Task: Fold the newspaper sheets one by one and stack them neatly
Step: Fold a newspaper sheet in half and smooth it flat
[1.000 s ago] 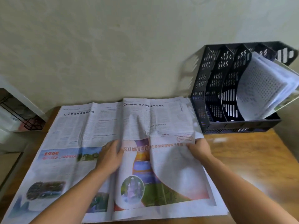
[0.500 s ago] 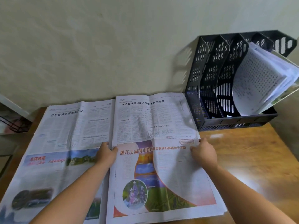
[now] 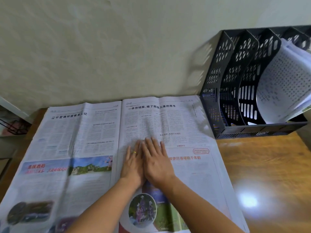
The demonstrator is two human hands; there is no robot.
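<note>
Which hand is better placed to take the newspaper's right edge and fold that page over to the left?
Probably the right hand. It lies flat on the right page of the open printed newspaper, nearer that free edge. The left hand rests beside the centre crease and could pin it.

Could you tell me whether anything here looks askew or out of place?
The papers in the black file rack slump sideways and bulge past its right edge. The newspaper lies flat under both hands, left and right.

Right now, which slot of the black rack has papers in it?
The rack's rightmost visible slot: white printed papers lean out of it, while the slots to its left look empty.
</note>
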